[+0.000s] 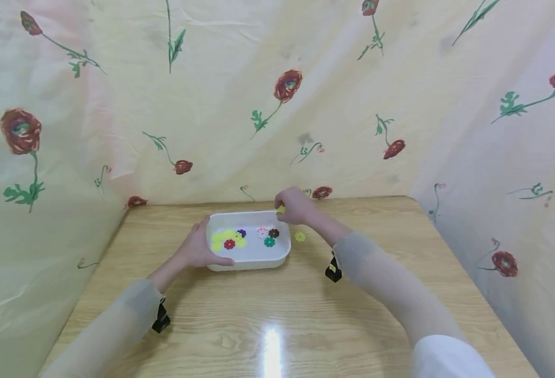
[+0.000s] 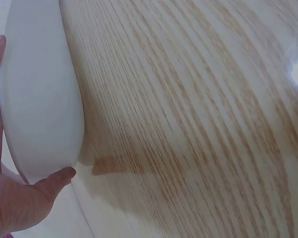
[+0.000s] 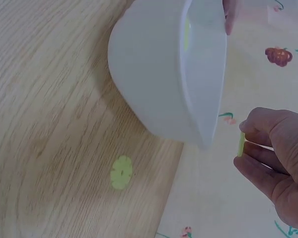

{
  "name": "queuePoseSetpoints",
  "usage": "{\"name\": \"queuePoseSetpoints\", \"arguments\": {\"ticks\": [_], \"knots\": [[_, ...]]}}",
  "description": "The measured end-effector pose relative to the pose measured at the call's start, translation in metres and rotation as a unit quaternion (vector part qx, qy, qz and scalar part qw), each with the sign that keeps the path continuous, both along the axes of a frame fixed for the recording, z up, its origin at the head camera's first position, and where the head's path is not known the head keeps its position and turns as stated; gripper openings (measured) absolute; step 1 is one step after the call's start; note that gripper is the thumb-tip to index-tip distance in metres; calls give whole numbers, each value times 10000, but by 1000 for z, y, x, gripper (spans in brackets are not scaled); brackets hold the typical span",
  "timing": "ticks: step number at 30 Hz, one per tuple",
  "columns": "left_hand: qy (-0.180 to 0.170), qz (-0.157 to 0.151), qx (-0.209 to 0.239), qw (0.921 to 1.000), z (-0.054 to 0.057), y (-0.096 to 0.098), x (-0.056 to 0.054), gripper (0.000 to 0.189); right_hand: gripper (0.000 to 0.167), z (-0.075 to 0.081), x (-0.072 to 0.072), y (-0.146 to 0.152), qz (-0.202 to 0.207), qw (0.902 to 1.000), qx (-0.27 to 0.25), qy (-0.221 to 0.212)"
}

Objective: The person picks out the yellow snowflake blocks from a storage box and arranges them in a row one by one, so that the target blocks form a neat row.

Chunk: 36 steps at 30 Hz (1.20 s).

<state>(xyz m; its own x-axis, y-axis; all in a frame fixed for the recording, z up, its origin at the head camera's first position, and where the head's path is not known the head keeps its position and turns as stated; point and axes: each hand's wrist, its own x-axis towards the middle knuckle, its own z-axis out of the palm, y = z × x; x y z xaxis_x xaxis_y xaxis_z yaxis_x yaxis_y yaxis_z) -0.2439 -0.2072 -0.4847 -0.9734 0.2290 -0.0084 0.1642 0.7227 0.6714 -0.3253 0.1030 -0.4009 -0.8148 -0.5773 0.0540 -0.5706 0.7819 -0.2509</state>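
A white plastic tub (image 1: 258, 264) sits on the table with several small flower-shaped discs inside. My left hand (image 1: 199, 248) grips its left end, thumb along the front side and fingers around the back. In the left wrist view the thumb lies against the tub's wall (image 2: 42, 99). Over the tub's back right corner, my right hand (image 1: 297, 206) pinches a yellow flower-shaped disc (image 3: 241, 144) between thumb and fingertips. Yellow discs (image 1: 217, 241) and a red disc (image 1: 229, 244) lie at the left inside, with a green disc (image 1: 270, 242) at the right.
Another yellow flower-shaped disc (image 1: 300, 237) lies flat on the wooden table (image 1: 258, 315), just right of the tub. A flower-print cloth (image 1: 220, 105) hangs behind the table and along both sides. Each wrist carries a small black camera (image 1: 334, 270).
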Motion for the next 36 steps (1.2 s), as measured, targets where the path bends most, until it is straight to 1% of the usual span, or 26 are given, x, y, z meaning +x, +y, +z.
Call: {"name": "queuePoseSetpoints", "arguments": {"ticks": [7,13,21,25,28,33,36], "knots": [[-46,6,58,10000,1,-1,2,143,21,4,-1,15,-19,9999,-27,121],[-17,-1,100,9999,0,-1,2,143,21,0,-4,28,-3,9996,-83,286],[-142,106,-11,9998,1,-2,2,147,19,-5,-4,43,-66,9997,-108,197],[-148,80,15,9999,2,0,3,147,17,-7,-3,50,-105,9995,-162,260],[-164,63,17,9998,3,1,3,147,17,-9,-2,55,-156,9995,-173,231],[-228,108,59,9997,3,1,5,147,20,-13,0,64,-302,9994,-111,95],[-183,91,62,9998,2,1,5,146,20,-17,1,69,-350,9993,-147,-4]]}}
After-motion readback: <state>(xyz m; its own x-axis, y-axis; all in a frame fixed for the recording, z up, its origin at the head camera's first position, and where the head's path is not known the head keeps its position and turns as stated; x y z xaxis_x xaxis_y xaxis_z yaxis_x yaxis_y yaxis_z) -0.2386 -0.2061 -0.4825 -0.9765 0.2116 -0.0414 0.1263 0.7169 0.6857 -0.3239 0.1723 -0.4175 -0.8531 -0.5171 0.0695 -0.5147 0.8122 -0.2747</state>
